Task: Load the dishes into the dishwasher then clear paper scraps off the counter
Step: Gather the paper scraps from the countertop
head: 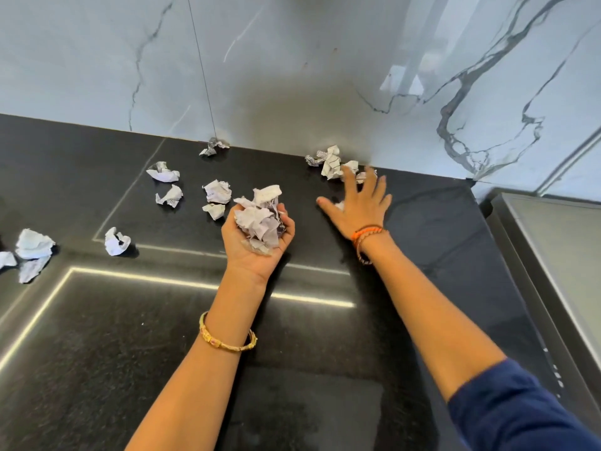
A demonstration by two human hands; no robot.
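The left hand [258,236] lies palm up on the dark table [422,222], its fingers [286,219] curled round a wad of collected scraps [260,219]. The right hand [357,203] reaches toward the marble wall [292,76], fingers spread and straight, gripping nothing, above the cluster of scraps [330,162] at the wall's foot; one small piece shows under its palm. To do this step well, the spread fingers should probably rake that cluster together, pinch it whole, and pass it into the cupped left hand. Loose scraps remaining: about three in that cluster, one by the wall seam [213,147], four left of the wad, one nearer the left [117,241], roughly three at the far-left edge [32,249].
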